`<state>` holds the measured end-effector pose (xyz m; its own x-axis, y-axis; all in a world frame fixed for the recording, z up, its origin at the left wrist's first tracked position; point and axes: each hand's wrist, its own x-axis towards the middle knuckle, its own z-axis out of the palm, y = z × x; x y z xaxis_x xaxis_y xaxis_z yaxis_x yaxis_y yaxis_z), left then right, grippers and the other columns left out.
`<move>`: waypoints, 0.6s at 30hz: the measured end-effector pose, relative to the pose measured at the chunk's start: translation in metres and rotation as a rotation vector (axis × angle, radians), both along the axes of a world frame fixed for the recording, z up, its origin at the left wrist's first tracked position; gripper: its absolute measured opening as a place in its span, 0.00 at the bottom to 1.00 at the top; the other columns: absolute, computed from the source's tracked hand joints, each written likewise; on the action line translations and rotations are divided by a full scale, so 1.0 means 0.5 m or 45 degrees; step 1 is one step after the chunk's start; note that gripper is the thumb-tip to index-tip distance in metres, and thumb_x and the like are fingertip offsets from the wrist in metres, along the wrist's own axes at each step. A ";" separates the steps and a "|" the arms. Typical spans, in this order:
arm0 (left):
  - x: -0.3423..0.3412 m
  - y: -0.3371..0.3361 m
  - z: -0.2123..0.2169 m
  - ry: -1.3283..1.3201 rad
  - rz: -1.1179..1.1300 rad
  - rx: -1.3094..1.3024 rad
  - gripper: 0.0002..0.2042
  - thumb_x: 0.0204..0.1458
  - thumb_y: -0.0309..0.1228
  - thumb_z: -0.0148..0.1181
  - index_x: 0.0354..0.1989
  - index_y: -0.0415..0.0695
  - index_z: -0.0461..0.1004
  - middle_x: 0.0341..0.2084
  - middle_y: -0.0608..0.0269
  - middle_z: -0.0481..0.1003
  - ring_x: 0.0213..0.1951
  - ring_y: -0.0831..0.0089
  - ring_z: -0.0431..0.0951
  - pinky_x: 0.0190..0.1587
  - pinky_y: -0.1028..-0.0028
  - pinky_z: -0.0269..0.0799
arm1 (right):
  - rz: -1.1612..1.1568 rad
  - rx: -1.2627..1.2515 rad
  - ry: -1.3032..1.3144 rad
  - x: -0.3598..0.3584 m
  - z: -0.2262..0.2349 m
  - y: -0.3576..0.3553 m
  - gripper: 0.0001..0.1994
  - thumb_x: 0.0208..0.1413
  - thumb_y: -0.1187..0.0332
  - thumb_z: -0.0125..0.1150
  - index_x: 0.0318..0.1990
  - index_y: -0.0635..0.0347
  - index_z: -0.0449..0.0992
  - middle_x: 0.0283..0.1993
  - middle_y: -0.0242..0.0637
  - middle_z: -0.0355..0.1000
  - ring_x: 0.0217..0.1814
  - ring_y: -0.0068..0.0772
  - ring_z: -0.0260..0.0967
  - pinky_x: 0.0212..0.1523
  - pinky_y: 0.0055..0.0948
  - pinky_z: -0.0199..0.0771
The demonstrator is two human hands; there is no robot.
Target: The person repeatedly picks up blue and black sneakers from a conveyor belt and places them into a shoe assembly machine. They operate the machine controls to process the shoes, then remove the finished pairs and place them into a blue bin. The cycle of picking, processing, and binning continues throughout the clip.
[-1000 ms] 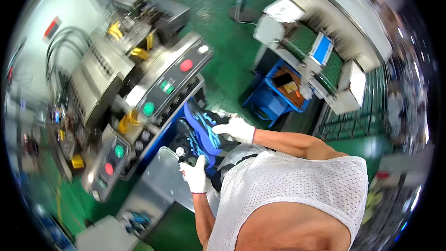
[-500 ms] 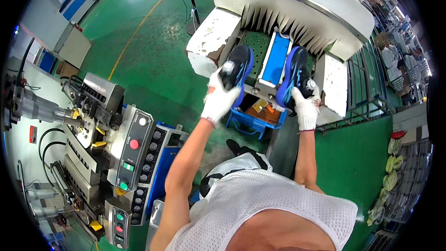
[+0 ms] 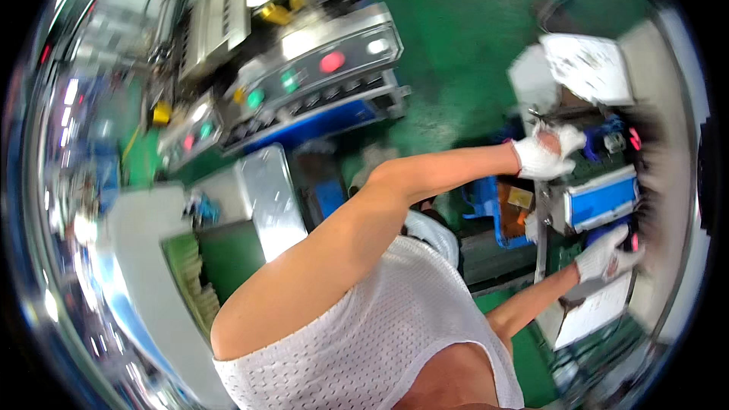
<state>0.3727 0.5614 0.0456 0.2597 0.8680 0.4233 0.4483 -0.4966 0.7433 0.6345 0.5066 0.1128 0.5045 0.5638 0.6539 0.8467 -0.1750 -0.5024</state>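
Two dark sneakers with blue-violet soles lie at the flap-curtained mouth of a white machine, on either side of its blue centre strip (image 3: 604, 200). The sneaker (image 3: 605, 141) on the far side is blurred and partly in shade. My left hand (image 3: 550, 152), in a white knit glove, is just short of it with fingers apart and nothing in them. Of the other sneaker (image 3: 600, 234), only a little shows behind my gloved right hand (image 3: 610, 256). That hand's thumb and fingers are spread beside the shoe; any light touch is hard to make out.
Below the machine mouth hangs a blue bin (image 3: 503, 216) with small items inside. White side boxes (image 3: 588, 68) flank the opening. To the left stands a machine with a button panel (image 3: 332, 62). A shiny metal plate (image 3: 272, 193) and a white curved housing (image 3: 148, 281) are nearer me.
The view has swung left, so the machine mouth now lies at the right. Both sneakers have gone deeper toward the flaps, and my hands have let go of them.
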 end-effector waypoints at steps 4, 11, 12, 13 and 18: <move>-0.315 -0.313 -0.173 0.330 0.103 -0.734 0.26 0.61 0.47 0.55 0.62 0.43 0.71 0.57 0.47 0.74 0.57 0.48 0.76 0.58 0.53 0.71 | 1.200 -0.238 0.735 -0.373 0.019 -0.032 0.21 0.67 0.67 0.59 0.60 0.75 0.70 0.63 0.53 0.72 0.63 0.45 0.71 0.65 0.39 0.72; -0.721 -1.195 -0.358 0.210 2.223 -1.621 0.24 0.58 0.52 0.52 0.45 0.42 0.80 0.49 0.42 0.79 0.51 0.46 0.81 0.53 0.54 0.76 | 3.636 -0.759 0.382 -0.834 0.241 -0.254 0.17 0.60 0.75 0.57 0.56 0.67 0.76 0.59 0.48 0.75 0.61 0.45 0.74 0.63 0.44 0.72; -0.695 -1.384 -0.377 0.158 2.599 -1.449 0.24 0.58 0.50 0.53 0.47 0.41 0.80 0.49 0.43 0.80 0.50 0.46 0.81 0.54 0.55 0.76 | 3.956 -0.573 0.210 -0.863 0.323 -0.286 0.17 0.59 0.75 0.57 0.56 0.67 0.76 0.58 0.47 0.75 0.60 0.45 0.74 0.63 0.44 0.72; -0.709 -1.444 -0.328 0.069 2.529 -1.326 0.23 0.57 0.47 0.56 0.50 0.41 0.79 0.49 0.43 0.80 0.53 0.46 0.80 0.56 0.56 0.74 | 4.154 -0.398 -0.005 -0.897 0.366 -0.331 0.17 0.58 0.74 0.58 0.55 0.67 0.76 0.57 0.47 0.75 0.60 0.45 0.74 0.62 0.44 0.72; -0.564 -1.562 -0.319 -0.452 2.994 -1.524 0.21 0.54 0.42 0.55 0.49 0.39 0.79 0.47 0.45 0.81 0.51 0.48 0.80 0.56 0.55 0.74 | 4.715 -0.054 -0.674 -1.063 0.441 -0.610 0.17 0.55 0.73 0.59 0.52 0.65 0.76 0.53 0.46 0.74 0.57 0.45 0.73 0.58 0.44 0.72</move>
<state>0.0906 -0.2196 -0.1136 -0.7300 -0.6122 -0.3040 -0.6834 0.6463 0.3395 0.1031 0.2017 0.3333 -0.0610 -0.8965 0.4388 -0.8269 -0.2009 -0.5252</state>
